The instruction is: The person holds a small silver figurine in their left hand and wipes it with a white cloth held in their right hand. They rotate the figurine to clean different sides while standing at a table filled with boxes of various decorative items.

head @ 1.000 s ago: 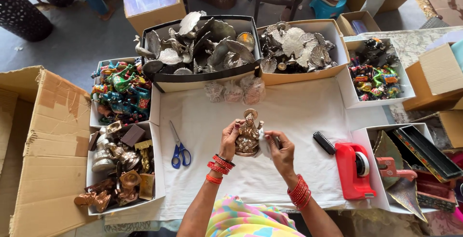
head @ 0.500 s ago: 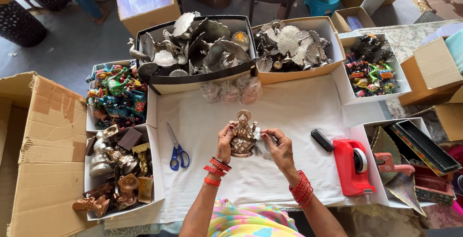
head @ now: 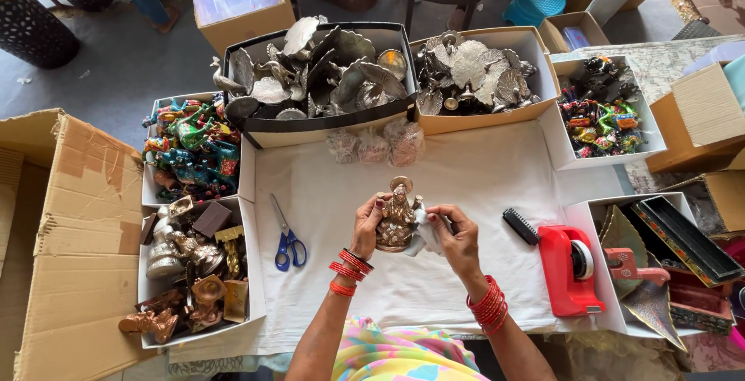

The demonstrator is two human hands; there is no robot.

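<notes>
Since a second ago the bronze figurine point(head: 396, 216) has been drawn slightly closer to the body, and the right hand has slid up against its side. The left hand point(head: 367, 226) is closed around the figurine's left side, holding it upright above the white cloth point(head: 466, 179) that covers the desk. The right hand point(head: 458, 235) pinches a small whitish wad point(head: 419, 226) against the figurine's right side, fingers curled shut on it. Red bangles point(head: 347, 265) ring both wrists.

On the cloth to the left lie blue-handled scissors point(head: 288, 238); to the right, a black comb-like piece point(head: 521, 226) and, beyond it, a red tape dispenser point(head: 569, 267). Three wrapped bundles point(head: 375, 146) sit at the far edge of the cloth. Behind them stand two boxes of silver metal pieces point(head: 326, 74). A box of brightly painted figures point(head: 190, 148) and a box of brass items point(head: 190, 272) sit at the left, beside a large cardboard carton point(head: 70, 226).
</notes>
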